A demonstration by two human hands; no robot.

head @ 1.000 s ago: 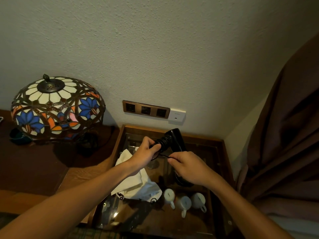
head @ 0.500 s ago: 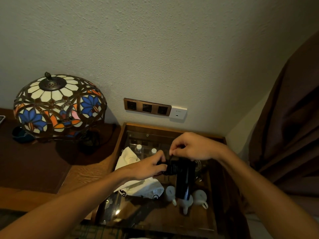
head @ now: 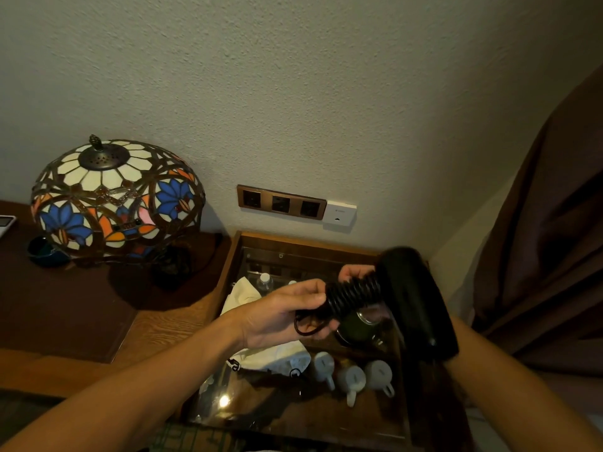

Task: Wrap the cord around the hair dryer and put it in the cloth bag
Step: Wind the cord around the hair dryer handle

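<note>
Black plastic makes up the hair dryer [head: 414, 298], which is held in the air above the glass-topped cabinet [head: 375, 422], its barrel running from far to near on the right and its handle pointing left, wound with tight turns of cord [head: 354, 293]. The left hand [head: 280, 314] grips the handle's end, its fingers curled round the last coils, and a short loop of cord hangs loose below them. The right hand [head: 354, 272] is mostly hidden behind the dryer; only curled fingertips show over the far side of the handle, apparently gripping it. The body looks rigid, smooth and probably somewhat slippery, moderately heavy toward the barrel, so the coiled handle seems the surest hold: the ridged cord gives grip, and pressure there should keep the springy turns from unwinding. The cloth bag [head: 270, 357], white and limp, lies crumpled on the glass just below the left hand, and will likely need opening with one hand.
</note>
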